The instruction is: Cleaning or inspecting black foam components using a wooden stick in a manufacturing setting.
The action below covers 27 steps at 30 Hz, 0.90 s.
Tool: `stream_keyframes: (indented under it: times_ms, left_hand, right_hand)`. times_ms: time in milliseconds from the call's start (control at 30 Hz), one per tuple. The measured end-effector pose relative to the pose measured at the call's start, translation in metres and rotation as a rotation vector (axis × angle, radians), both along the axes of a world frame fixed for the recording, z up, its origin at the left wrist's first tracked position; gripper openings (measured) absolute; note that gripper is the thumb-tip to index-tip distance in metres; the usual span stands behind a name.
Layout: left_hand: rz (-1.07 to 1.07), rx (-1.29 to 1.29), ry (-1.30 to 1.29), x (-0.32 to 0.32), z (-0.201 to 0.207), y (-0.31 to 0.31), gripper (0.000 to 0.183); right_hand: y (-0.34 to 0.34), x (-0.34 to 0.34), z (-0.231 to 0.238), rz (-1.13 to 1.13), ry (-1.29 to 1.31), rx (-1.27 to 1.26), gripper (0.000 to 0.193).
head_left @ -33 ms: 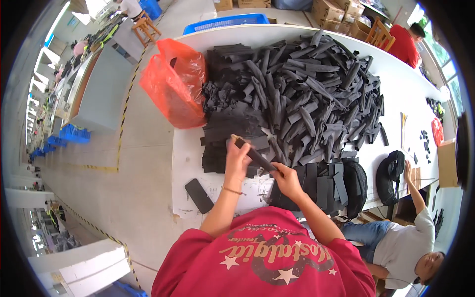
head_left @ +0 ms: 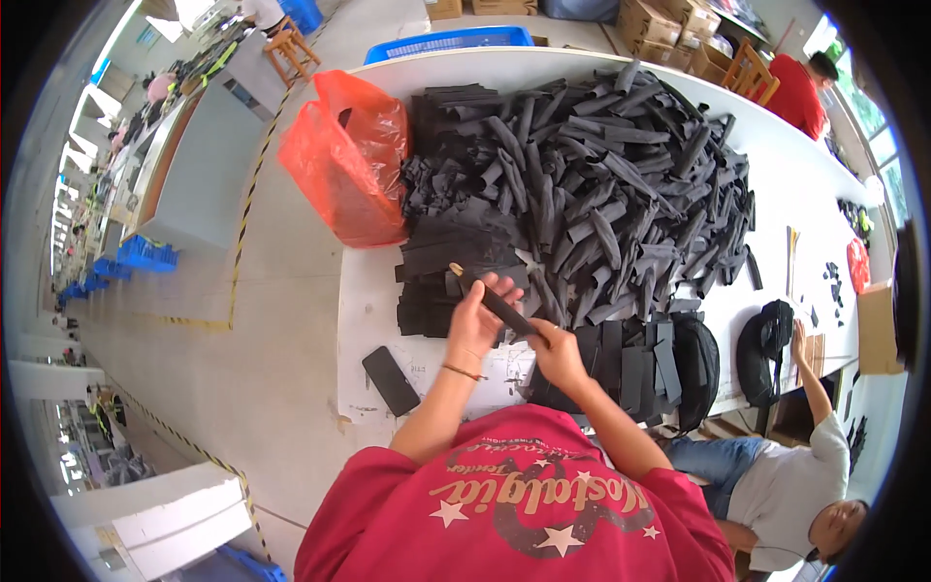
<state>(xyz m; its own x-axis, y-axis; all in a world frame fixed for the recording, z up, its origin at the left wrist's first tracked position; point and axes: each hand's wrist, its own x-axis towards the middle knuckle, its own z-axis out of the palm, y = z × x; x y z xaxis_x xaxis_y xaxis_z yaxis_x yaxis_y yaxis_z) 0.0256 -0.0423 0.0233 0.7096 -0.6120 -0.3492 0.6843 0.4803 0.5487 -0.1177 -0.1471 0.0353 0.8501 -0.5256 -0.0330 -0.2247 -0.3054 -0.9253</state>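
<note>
A slim black tube-like piece (head_left: pixel 506 312), with a tan stick-like tip (head_left: pixel 456 269) showing at its far left end, slants between my hands above the table's near side. My right hand (head_left: pixel 558 351) is closed round its lower end. Palm up, my left hand (head_left: pixel 482 315) has its fingers stretched out, and the piece lies across it. Stacked flat black strips (head_left: pixel 461 247) are just beyond my left hand. A large heap of rolled black pieces (head_left: pixel 621 175) covers the table's far middle.
An orange-red plastic bag (head_left: pixel 354 165) stands at the table's left edge, and a black phone (head_left: pixel 390 380) lies nearer me. Right of my hands are black strips (head_left: pixel 635 369) and a black bag (head_left: pixel 693 373). A seated co-worker (head_left: pixel 795 475) reaches onto the white table (head_left: pixel 776 204).
My left hand's fingers have opened from around the black piece and now stretch out to the right beneath it. My right hand keeps its hold, barely moved.
</note>
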Motion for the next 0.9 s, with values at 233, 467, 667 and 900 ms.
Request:
stream_keyframes:
  times_ms: [233, 467, 667, 900]
  left_hand:
    - [0.246, 0.104, 0.199, -0.011, 0.016, -0.023, 0.025]
    - [0.361, 0.331, 0.214, -0.002, -0.003, -0.021, 0.03]
    - [0.19, 0.25, 0.251, -0.019, -0.01, -0.033, 0.035]
    - [-0.038, 0.306, 0.104, -0.033, 0.028, -0.03, 0.045]
  right_hand:
    - [0.03, 0.002, -0.007, -0.143, 0.033, -0.18, 0.013]
    - [0.033, -0.048, -0.001, 0.03, 0.118, -0.102, 0.013]
    - [0.017, -0.08, 0.017, 0.021, 0.145, -0.132, 0.012]
    - [0.023, -0.057, 0.025, -0.025, 0.212, -0.027, 0.014]
